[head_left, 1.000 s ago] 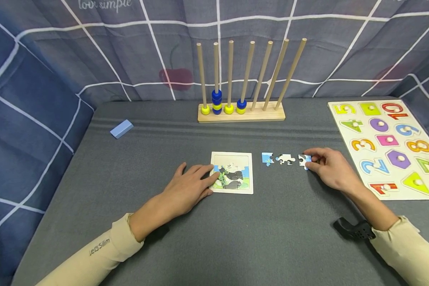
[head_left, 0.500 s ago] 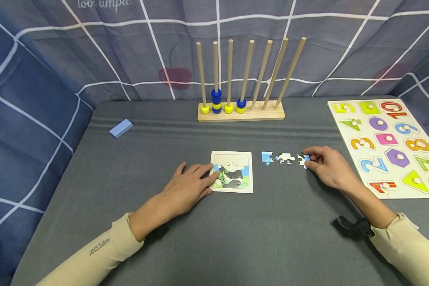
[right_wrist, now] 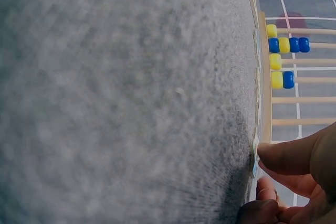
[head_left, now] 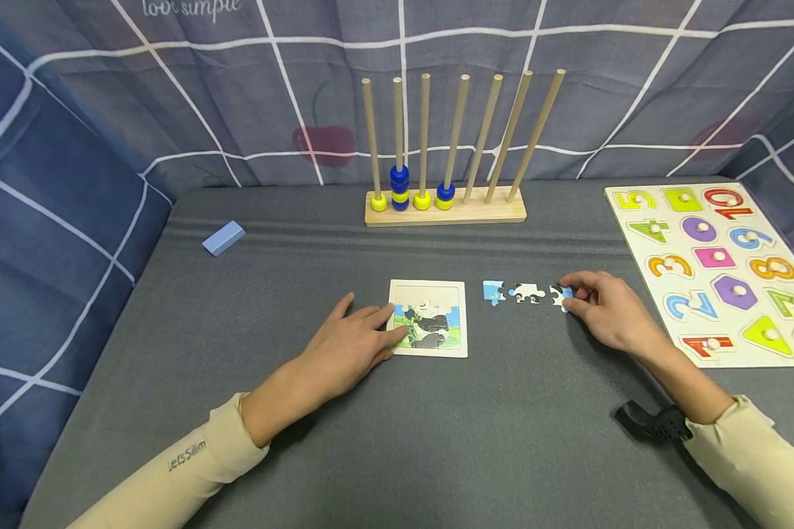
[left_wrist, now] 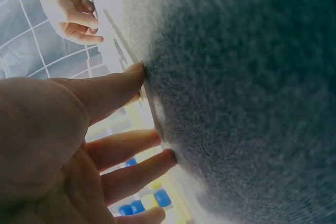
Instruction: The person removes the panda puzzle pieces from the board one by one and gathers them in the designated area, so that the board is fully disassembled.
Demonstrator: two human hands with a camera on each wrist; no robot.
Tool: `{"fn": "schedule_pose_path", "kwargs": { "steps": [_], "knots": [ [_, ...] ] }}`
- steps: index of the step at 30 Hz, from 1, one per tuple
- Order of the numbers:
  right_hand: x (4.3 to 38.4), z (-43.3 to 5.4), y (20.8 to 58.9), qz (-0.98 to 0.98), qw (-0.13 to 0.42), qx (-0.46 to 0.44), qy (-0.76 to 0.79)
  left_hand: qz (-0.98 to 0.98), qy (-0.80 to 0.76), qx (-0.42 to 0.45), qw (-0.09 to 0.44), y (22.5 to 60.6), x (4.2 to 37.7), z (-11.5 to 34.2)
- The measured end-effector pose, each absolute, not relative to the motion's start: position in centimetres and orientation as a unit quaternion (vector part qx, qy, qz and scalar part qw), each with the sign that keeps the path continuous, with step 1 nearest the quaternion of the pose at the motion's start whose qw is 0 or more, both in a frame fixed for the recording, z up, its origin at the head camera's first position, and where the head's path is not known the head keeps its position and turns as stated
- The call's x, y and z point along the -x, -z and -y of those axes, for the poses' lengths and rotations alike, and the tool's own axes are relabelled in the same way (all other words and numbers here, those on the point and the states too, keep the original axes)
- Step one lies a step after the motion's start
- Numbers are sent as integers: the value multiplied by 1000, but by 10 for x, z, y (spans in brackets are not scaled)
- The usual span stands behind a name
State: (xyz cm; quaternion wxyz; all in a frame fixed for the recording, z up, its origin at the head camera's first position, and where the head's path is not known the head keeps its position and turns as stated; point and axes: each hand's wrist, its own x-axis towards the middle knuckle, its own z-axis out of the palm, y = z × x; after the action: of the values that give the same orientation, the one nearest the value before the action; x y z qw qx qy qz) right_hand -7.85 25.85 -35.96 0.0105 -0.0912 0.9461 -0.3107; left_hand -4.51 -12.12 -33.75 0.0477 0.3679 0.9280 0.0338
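My left hand [head_left: 337,351] rests with loosely spread fingers on the left side of a small square panda puzzle board [head_left: 464,323]. Panda pieces fill the board's lower part, while its upper part shows a pale backing. To its right, two loose puzzle pieces lie in a row: a blue corner piece [head_left: 492,291] and a white-and-black piece [head_left: 524,293]. At the row's right end, my right hand [head_left: 607,305] pinches a blue, black and white puzzle piece [head_left: 557,294] between thumb and forefinger, flat on the table. The right wrist view shows the thumb [right_wrist: 286,156] against that piece's edge.
Behind the puzzle stands a wooden peg rack [head_left: 463,213] with blue and yellow beads. A number-and-shape board [head_left: 684,294] lies at the right. A light blue block [head_left: 223,238] sits at the far left. A checked curtain [head_left: 251,95] hangs behind the grey table [head_left: 437,441].
The piece in my right hand has slid slightly left, closer to the middle piece. My left thumb has lifted a little and its fingers have shifted slightly on the board.
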Motion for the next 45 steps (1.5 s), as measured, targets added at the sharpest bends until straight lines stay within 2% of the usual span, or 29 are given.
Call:
{"fn": "schedule_pose_path", "kwargs": {
  "steps": [13,22,28,36,45],
  "knots": [
    [76,-237,347,-934,-10,121,337,-928,-47,-367,45,337,45,121],
    [79,-190,335,-904,47,170,389,-921,-72,-382,29,338,47,123],
    [81,-161,337,-890,72,198,404,-922,-69,-378,47,337,47,123],
    [81,-127,351,-870,93,233,424,-926,-61,-366,69,337,49,122],
    [86,-100,358,-869,101,266,405,-925,-101,-363,46,339,48,124]
  ]
}}
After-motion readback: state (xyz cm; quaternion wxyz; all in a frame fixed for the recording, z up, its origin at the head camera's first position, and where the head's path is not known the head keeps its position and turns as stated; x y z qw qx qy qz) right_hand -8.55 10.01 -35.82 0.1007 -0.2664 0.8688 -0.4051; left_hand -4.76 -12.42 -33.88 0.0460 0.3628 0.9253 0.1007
